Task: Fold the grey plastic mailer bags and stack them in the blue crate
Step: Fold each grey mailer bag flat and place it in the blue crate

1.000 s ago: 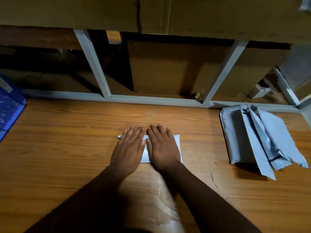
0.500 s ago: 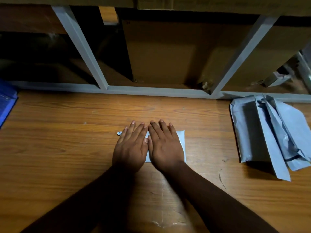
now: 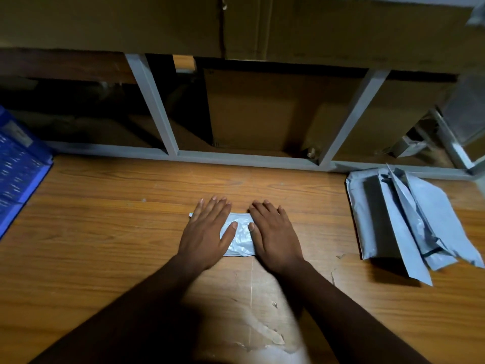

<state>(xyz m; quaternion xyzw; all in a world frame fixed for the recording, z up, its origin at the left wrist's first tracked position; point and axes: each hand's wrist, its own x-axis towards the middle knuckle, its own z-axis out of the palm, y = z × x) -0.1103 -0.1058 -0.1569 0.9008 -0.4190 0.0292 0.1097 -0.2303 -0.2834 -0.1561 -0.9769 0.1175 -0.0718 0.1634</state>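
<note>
while both palms bear down flat on the folded mailer [image 3: 239,239], my hands have slid apart from where they lay side by side a moment earlier, so a crinkled grey strip of the bag now shows between them

left hand [image 3: 206,231]: fingers straight and spread, palm pressing the left end of the bag; nothing gripped. right hand [image 3: 273,232]: fingers straight, palm pressing the right end; nothing gripped. thumbs point inward toward each other and lie on the exposed plastic, near but apart

the outward sweep reads as a smoothing pass, pushing trapped air out and setting the crease. judgement: the fold on this bag is about finished, and the bag is ready to be picked up

location of parts:
- folded mailer: on the wooden table [image 3: 105,232], centre, directly under my hands
- unfolded mailer pile [image 3: 404,222]: on the table at far right, well apart from my hands, several bags overlapping loosely
- blue crate [image 3: 18,174]: at the left edge of view, only partly visible; its contents cannot be seen

next step, as judged: lift the flattened bag with one hand and carry it left to the crate. caution: slick plastic may spring open once pressure is released; a firm pinch across the fold would be advisable

several bags remain to be folded
</note>
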